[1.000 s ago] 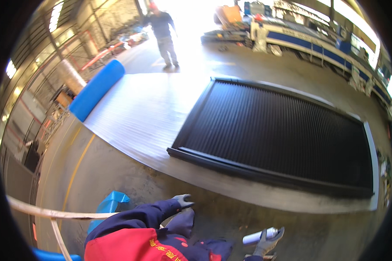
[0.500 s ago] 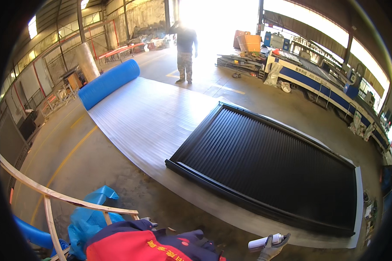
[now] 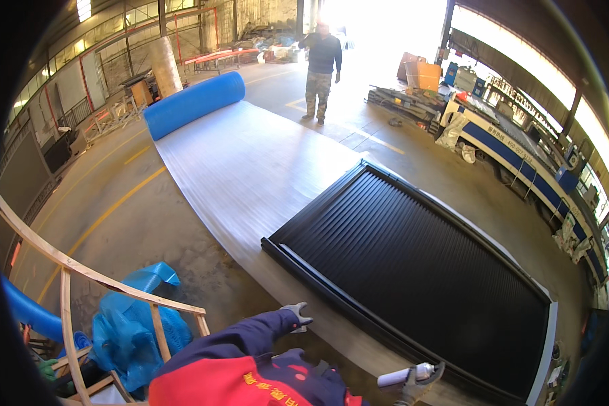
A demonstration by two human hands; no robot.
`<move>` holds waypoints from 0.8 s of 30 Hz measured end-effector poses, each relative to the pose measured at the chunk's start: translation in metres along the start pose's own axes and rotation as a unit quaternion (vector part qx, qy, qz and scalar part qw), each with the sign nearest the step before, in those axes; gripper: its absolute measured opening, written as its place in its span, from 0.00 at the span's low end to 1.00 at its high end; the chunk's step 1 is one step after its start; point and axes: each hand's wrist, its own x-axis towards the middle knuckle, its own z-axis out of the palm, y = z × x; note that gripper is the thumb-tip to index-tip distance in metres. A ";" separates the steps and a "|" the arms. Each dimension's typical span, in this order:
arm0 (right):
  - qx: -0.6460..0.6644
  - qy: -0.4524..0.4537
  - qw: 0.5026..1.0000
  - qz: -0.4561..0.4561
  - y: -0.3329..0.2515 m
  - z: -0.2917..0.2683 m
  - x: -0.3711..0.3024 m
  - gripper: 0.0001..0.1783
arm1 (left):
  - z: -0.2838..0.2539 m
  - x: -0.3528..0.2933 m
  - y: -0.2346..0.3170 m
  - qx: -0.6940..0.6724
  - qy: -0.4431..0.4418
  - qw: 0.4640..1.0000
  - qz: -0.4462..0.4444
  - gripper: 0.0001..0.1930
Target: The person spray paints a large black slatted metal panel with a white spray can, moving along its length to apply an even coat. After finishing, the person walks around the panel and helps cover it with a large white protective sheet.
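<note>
My empty left hand (image 3: 296, 314) is half-open; if my curled right hand (image 3: 422, 388) drops its spray can (image 3: 395, 377), the black ribbed panel (image 3: 413, 271) may dent.

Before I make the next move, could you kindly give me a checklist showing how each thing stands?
1. Spray can in the right hand: ok, held.
2. Cap off the spray can: cannot tell, too small to see.
3. Left hand open: ok, thumb and fingers are apart.
4. Black panel lying on the silver sheet: ok.
5. Floor on the left uncluttered: not ok, blue plastic and a wooden frame are there.
6. Other person away from the panel: ok, standing beyond the sheet.
</note>
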 end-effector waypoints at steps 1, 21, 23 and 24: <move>-0.019 -0.026 0.999 0.024 0.004 0.002 0.004 0.54 | 0.006 -0.011 0.005 -0.016 0.016 1.000 -0.007 0.54; 0.054 -0.092 0.994 0.032 0.038 -0.130 0.015 0.56 | 0.206 -0.190 -0.180 -0.075 -0.074 0.994 0.022 0.36; 0.048 -0.087 0.994 0.035 0.032 -0.133 0.012 0.57 | 0.202 -0.172 -0.138 -0.219 -0.003 0.960 -0.173 0.39; 0.042 -0.088 0.995 0.035 0.030 -0.134 0.011 0.57 | 0.197 -0.165 -0.118 -0.305 0.021 0.927 -0.217 0.42</move>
